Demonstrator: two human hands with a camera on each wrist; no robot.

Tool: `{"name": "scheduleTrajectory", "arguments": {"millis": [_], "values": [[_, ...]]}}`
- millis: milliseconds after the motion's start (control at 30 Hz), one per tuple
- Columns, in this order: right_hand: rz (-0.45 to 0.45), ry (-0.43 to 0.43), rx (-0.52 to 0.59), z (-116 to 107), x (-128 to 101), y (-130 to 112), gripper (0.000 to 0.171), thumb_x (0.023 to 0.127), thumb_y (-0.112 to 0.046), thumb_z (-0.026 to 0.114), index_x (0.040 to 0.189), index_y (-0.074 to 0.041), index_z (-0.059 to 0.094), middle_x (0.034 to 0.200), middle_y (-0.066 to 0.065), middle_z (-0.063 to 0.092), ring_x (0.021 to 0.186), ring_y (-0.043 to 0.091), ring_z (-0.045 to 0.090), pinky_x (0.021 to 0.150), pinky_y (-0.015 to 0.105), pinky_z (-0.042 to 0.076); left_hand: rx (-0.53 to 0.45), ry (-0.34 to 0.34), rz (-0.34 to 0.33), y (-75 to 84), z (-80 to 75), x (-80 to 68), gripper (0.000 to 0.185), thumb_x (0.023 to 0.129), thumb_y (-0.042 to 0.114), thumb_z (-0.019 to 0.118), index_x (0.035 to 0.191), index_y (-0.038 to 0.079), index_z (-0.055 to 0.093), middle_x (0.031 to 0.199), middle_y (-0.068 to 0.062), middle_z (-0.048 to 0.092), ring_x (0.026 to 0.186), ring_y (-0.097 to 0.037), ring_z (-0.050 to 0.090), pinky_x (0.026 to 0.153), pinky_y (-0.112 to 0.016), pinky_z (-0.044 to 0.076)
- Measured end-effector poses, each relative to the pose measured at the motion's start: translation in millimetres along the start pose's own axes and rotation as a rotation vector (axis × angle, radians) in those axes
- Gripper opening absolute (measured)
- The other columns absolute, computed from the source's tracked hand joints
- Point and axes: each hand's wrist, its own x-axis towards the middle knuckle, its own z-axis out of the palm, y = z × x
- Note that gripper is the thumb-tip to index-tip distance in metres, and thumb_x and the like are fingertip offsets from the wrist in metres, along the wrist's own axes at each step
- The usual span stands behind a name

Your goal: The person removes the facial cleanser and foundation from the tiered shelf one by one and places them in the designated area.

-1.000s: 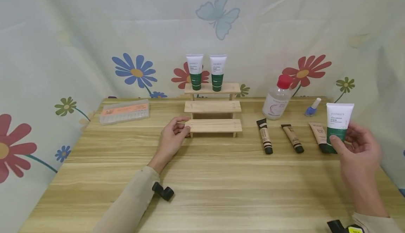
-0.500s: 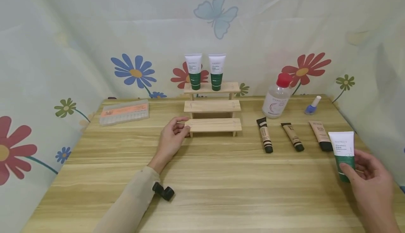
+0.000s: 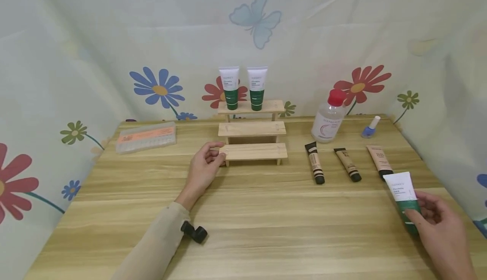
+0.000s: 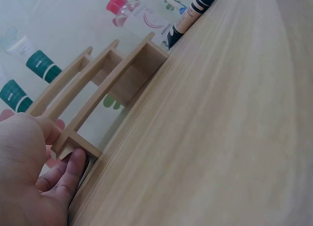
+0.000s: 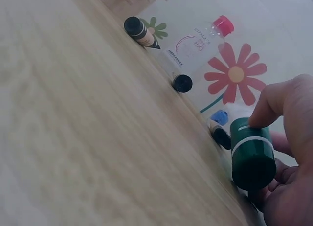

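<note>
A three-step wooden display stand (image 3: 253, 151) stands at the middle of the table's far side. My left hand (image 3: 203, 166) grips the left end of its lowest step; in the left wrist view fingertips (image 4: 77, 160) curl in by the stand's leg. Two white-and-green squeeze tubes (image 3: 230, 89) stand upright on their caps on the top step. My right hand (image 3: 443, 227) holds a matching squeeze tube (image 3: 403, 192), tilted, low over the table's right side, thumb on its green part. Its green cap (image 5: 253, 169) faces the camera in the right wrist view.
Right of the stand lie a black-ended tube (image 3: 315, 163), a slimmer tan tube (image 3: 348, 164) and a beige BB tube (image 3: 379, 160). Behind them stand a red-capped clear bottle (image 3: 328, 117) and a blue nail polish bottle (image 3: 370, 127). A flat clear case (image 3: 146, 137) lies far left.
My right hand has brought the squeeze tube down and nearer to me, and the tube now leans with its top to the left. My left hand stays at the stand.
</note>
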Motion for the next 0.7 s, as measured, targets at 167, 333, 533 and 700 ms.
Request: {"name": "scheduleTrajectory", "arguments": {"millis": [167, 333, 533, 700], "values": [[-0.068, -0.024, -0.028, 0.1, 0.6, 5.4, 0.057, 0.102, -0.007, 0.075, 0.154, 0.003, 0.056, 0.12, 0.008, 0.061, 0.086, -0.002, 0.051, 0.068, 0.008, 0.043, -0.004, -0.013, 0.001, -0.6, -0.5, -0.2, 0.033, 0.109, 0.022, 0.074, 0.142, 0.016, 0.072, 0.115, -0.014, 0.073, 0.102, -0.027, 0.074, 0.082, -0.021, 0.06], [-0.073, -0.029, -0.056, 1.4, 0.5, 5.4, 0.057, 0.102, -0.007, 0.074, 0.155, 0.004, 0.055, 0.129, 0.018, 0.061, 0.086, -0.003, 0.049, 0.068, 0.008, 0.042, -0.007, -0.013, 0.003, -0.3, -0.2, -1.3, 0.034, 0.109, 0.023, 0.074, 0.143, 0.017, 0.072, 0.116, -0.014, 0.074, 0.102, -0.026, 0.074, 0.083, -0.021, 0.06], [-0.058, -0.029, -0.1, 0.9, 1.5, 3.4, 0.057, 0.105, -0.012, 0.072, 0.156, 0.003, 0.054, 0.137, 0.025, 0.06, 0.085, -0.005, 0.045, 0.067, 0.009, 0.039, -0.008, -0.014, 0.008, -1.4, -0.9, -0.5, 0.032, 0.11, 0.021, 0.073, 0.141, 0.018, 0.073, 0.114, -0.014, 0.073, 0.101, -0.025, 0.074, 0.083, -0.023, 0.061], [-0.037, -0.019, -0.144, -1.5, 3.0, 2.7, 0.059, 0.106, -0.021, 0.071, 0.157, 0.003, 0.054, 0.146, 0.029, 0.061, 0.089, -0.007, 0.043, 0.071, 0.015, 0.038, -0.005, -0.008, 0.009, -1.2, -1.3, -0.2, 0.031, 0.11, 0.02, 0.073, 0.14, 0.018, 0.073, 0.114, -0.014, 0.073, 0.1, -0.024, 0.074, 0.083, -0.023, 0.062]]}}
